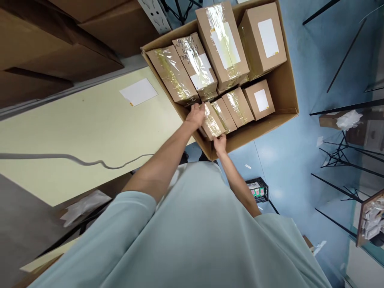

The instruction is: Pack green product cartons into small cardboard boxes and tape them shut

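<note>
Left hand [195, 115] and right hand [220, 144] met small taped box [213, 122] by carton's [283, 86] near-left corner. Couldn't tell either grip, fingertips hidden; level, even pressure seemed best.

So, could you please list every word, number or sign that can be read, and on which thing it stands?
No text can be read with certainty.
Tall box, second from left in the far row: black handwriting, too blurred.
Black crate: dark characters on its paper sign, too small.
White labels on three other boxes: any print is too small.
Small taped box by the right hand: no readable text.
</note>
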A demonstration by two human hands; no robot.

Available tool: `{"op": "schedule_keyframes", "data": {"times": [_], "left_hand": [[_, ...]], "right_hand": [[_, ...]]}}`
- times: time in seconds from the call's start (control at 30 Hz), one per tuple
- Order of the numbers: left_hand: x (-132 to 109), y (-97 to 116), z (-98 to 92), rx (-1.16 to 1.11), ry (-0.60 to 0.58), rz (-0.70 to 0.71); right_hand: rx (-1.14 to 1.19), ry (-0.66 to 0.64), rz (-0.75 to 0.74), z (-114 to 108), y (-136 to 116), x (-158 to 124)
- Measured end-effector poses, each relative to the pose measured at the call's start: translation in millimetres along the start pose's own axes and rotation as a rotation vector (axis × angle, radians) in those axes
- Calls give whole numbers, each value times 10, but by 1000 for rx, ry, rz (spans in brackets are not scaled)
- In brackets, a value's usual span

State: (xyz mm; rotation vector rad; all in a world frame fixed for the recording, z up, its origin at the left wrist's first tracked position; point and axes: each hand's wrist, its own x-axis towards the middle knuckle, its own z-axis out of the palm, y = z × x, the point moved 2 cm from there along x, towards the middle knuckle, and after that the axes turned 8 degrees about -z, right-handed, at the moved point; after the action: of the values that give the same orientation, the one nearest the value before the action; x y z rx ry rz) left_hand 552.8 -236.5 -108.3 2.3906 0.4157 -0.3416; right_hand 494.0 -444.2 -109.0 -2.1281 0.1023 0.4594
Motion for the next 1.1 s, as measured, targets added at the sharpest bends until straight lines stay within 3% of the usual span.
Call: {"op": "schedule_keyframes", "data": {"times": [0.1,0.2,0.33,0.43,0.6,0.77,0.9,1.1], "left_hand": [[-78,-185,-63,98,-34,-57],[-154,-118,-22,148,-24,-109],[-293,92,50,152,-53,-155],[-516,186,2,135,-73,-62],[-1135,144,-237,-46,141,169],[-1844,-137,-443,-288,400,160],[-2404,-436,-564,-370,644,34],[-3265,-956,-609,-489,968,-189]], "right_hand": [[-208,-24,51,266,-25,-179],[-353,-127,108,360,-89,-177],[-400,-181,127,236,-163,-88],[-417,-221,96,65,-210,-102],[-401,-253,-33,-323,-345,-197],[-351,-228,-227,-556,-573,-243],[-149,-276,-448,-352,-858,-297],[-42,-545,-606,472,-1337,-725]]}}
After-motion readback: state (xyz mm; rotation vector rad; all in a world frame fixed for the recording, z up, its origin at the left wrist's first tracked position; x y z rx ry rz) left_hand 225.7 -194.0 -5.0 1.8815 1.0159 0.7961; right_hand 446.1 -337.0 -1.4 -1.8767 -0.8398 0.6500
